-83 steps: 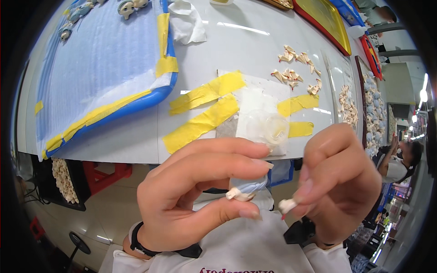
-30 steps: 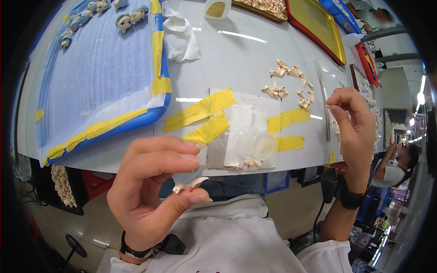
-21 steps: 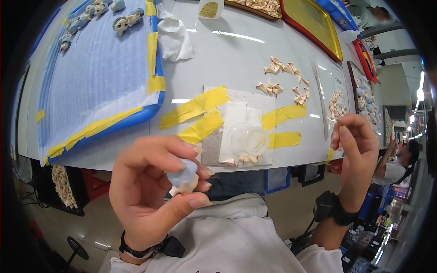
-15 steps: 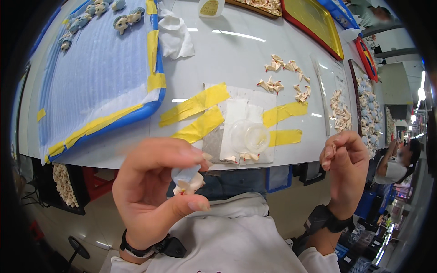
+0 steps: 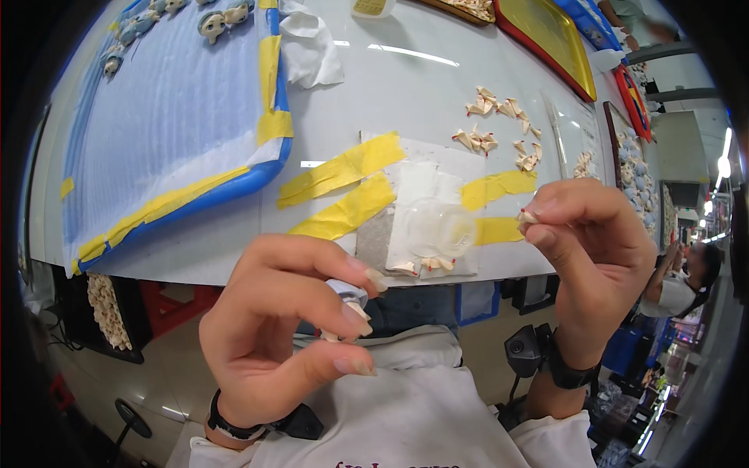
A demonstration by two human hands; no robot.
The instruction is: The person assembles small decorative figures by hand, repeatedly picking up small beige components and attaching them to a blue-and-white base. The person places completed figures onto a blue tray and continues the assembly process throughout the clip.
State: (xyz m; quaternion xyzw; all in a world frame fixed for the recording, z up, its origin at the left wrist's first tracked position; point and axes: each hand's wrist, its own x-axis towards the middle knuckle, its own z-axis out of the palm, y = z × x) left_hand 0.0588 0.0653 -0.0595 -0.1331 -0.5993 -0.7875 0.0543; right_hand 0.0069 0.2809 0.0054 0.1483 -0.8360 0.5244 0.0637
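Within pinched right hand (image 5: pixel 597 242) — cream piece (image 5: pixel 530 218), red end leftward, axis unclear; left hand (image 5: pixel 269 327) closed round bluish piece (image 5: pixel 347 291)

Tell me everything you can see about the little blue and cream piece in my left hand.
The blue and cream piece is small, with a smooth pale blue part at the top of the picture and cream below. It looks like molded plastic, though that's uncertain. Your left hand grips it between thumb and fingers, which hide much of it, so its full shape and which way up it sits can't be told. It's held off the table, by the near edge; your right hand isn't touching it.
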